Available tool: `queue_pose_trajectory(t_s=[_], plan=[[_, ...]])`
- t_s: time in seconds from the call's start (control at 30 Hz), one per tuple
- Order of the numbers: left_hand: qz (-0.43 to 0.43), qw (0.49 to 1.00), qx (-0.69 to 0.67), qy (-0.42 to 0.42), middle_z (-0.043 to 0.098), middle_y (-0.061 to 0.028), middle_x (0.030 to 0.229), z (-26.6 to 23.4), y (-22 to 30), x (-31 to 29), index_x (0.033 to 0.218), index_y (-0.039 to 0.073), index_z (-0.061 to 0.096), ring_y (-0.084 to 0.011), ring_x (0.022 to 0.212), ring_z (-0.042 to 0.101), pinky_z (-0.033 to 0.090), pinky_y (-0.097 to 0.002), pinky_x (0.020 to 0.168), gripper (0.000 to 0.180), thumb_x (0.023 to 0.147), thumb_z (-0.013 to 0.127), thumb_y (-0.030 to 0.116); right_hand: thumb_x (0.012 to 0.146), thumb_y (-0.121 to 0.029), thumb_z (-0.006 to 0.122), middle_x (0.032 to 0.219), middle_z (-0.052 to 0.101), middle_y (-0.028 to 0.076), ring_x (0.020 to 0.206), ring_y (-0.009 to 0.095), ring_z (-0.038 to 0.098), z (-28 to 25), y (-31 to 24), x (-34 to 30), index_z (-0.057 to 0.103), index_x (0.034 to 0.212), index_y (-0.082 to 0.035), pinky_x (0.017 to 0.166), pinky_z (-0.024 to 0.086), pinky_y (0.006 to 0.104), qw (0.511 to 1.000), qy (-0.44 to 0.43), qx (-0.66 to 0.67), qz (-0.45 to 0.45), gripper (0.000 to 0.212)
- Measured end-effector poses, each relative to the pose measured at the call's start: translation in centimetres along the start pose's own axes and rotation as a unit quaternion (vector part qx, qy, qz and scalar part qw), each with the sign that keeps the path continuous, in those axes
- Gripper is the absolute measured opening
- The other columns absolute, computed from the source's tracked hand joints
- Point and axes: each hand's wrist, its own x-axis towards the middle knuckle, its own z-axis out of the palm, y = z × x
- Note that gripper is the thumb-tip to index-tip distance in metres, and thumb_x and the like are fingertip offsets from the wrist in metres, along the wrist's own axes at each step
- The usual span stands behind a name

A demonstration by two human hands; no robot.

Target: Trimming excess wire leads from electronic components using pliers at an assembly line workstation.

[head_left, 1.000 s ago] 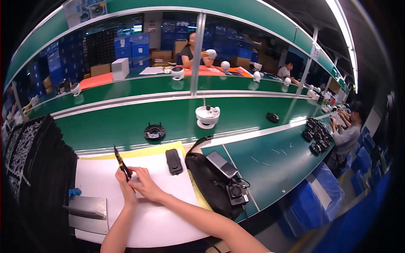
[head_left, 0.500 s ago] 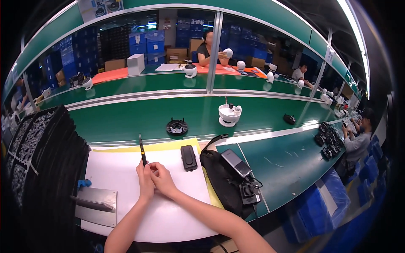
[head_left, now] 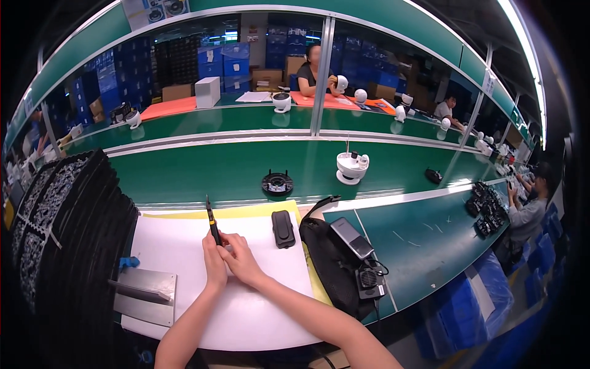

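My two hands meet over a white sheet (head_left: 258, 326) on the bench. A slim black tool (head_left: 213, 226) with a yellow band and a pointed metal tip rises from between them, tip away from me; its exact kind is unclear. My left hand (head_left: 214, 263) wraps its lower end. Curled against the left fingers, my right hand (head_left: 242, 256) is closed too, and whatever lies inside it is hidden. Right of my hands, a black oblong case (head_left: 283, 229) rests on the sheet. A bent metal plate (head_left: 147, 295) stands left of my wrists.
Black trays (head_left: 74, 227) of small parts are stacked at left. A black bag (head_left: 326, 264) and a grey device (head_left: 351, 237) lie right. On the green belt (head_left: 215, 166) sit a black ring-shaped part (head_left: 277, 182) and a white bowl-shaped housing (head_left: 352, 167). Co-workers sit beyond and at right.
The ring-shaped part and white housing have slid right along the belt. The whole view has shifted slightly. My hands keep nearly the same hold on the black tool.
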Motion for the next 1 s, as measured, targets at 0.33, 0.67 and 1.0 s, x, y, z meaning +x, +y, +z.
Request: queue_pose_trajectory(t_s=[0.33, 0.67, 1.0], plan=[[0.028, 0.999, 0.025, -0.024, 0.050, -0.0079, 0.096, 0.4, 1.4, -0.2, 0.123, -0.002, 0.043, -0.0156, 0.084, 0.052, 0.049, -0.0282, 0.075, 0.054, 0.098, 0.020, 0.041, 0.085, -0.036, 0.058, 0.092, 0.052, 0.011, 0.090, 0.024, 0.046, -0.4, -0.7, 0.0, 0.054, 0.112, 0.002, 0.077, 0.041, 0.0315, 1.000, 0.016, -0.022, -0.001, 0.047], [0.043, 0.998, 0.032, -0.018, 0.050, -0.0049, 0.088, 0.8, 1.6, -0.3, 0.123, 0.002, 0.045, -0.0118, 0.080, 0.050, 0.046, -0.0250, 0.071, 0.055, 0.098, 0.019, 0.043, 0.083, -0.032, 0.060, 0.091, 0.052, 0.011, 0.088, 0.021, 0.049, -0.2, -1.2, -0.1, 0.055, 0.106, 0.002, 0.070, 0.044, 0.0300, 0.996, 0.066, -0.050, -0.026, 0.041], [0.082, 0.992, 0.089, -0.041, 0.053, -0.0057, 0.093, 0.7, 2.6, -0.4, 0.123, 0.001, 0.045, -0.0144, 0.083, 0.050, 0.045, -0.0271, 0.075, 0.063, 0.097, 0.014, 0.050, 0.082, -0.037, 0.060, 0.099, 0.051, 0.010, 0.094, 0.021, 0.047, 0.1, -1.1, -0.1, 0.052, 0.109, 0.002, 0.072, 0.044, 0.0297, 0.991, 0.091, -0.084, -0.059, 0.048]])
